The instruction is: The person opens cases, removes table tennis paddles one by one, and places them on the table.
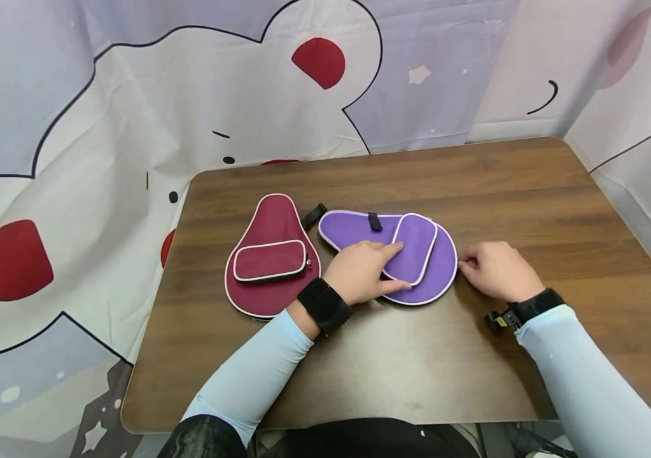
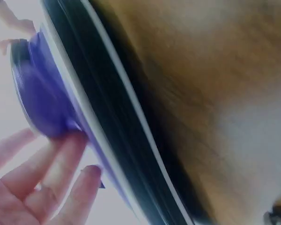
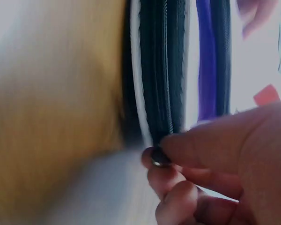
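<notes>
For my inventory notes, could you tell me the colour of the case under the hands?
Purple case with pale piping, clearest in the head view.

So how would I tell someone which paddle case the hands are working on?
On the brown wooden table two paddle-shaped zip cases lie side by side. It is the purple case, with the left hand resting flat on it and the right hand pinching at its edge. Its neighbour, the maroon case, lies untouched.

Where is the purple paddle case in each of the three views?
Head: purple paddle case at table centre, left hand resting on it.
Left wrist: upper left, seen edge-on, fingers under it.
Right wrist: upper right; right hand pinches its zipper pull.
Shared landmark: the case's white piping.
</notes>
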`<state>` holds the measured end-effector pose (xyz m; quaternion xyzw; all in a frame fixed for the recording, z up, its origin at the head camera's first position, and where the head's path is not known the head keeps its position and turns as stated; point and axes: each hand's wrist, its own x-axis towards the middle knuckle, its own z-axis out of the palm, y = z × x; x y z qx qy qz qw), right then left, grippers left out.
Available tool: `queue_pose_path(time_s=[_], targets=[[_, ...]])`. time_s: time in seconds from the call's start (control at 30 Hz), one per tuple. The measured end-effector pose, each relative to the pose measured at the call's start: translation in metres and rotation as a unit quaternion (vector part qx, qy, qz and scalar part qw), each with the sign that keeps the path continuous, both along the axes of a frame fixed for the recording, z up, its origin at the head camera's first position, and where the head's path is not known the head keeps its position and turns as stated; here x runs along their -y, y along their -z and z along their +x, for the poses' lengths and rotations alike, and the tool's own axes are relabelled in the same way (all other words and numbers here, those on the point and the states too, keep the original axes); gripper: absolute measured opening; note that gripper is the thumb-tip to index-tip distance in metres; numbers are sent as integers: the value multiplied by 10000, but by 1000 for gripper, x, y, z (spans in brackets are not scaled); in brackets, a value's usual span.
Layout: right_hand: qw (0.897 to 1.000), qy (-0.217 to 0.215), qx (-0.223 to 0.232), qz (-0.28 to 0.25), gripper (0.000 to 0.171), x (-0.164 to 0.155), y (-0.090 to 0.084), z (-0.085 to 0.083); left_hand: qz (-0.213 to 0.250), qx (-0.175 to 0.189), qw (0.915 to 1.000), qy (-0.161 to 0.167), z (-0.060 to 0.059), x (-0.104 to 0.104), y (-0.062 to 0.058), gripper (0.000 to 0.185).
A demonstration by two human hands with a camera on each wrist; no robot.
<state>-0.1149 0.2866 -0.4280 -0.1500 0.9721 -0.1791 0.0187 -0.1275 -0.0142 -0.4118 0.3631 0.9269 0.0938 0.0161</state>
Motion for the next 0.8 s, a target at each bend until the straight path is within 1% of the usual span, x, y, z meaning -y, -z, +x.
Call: queue_pose_path(time_s=[0.07,0.13,0.2,0.23,0.3,0.4,0.47,0.6,0.8], targets=[[9998,170,-71,-5,15,-9,1,-9,52,175,9993,338,1,4,2,82],[9995,304,-60,-74,16,-15,2,-18,16,379,9974,609,1,9,5,80],[9991,408,-29,-140,18,-20,4,-24,-41,574,9956,746,1,14,7,82],[9988,449,-5,-181,19,-22,4,-26,-64,624,9952,749,1,17,9,83],[9984,494,-34,-261,18,-24,6,-29,-108,644,9960,617,0,22,12,84],[9979,533,-134,-350,17,-25,7,-31,-300,531,9977,288,-3,27,14,83],[9975,559,-167,-390,16,-26,8,-31,-436,464,9979,130,-5,29,15,82],[9969,648,-156,-414,16,-25,8,-29,-608,398,9973,50,-6,29,15,77],[9969,647,-231,-391,16,-21,9,-26,-723,312,9969,-91,-5,27,15,76]])
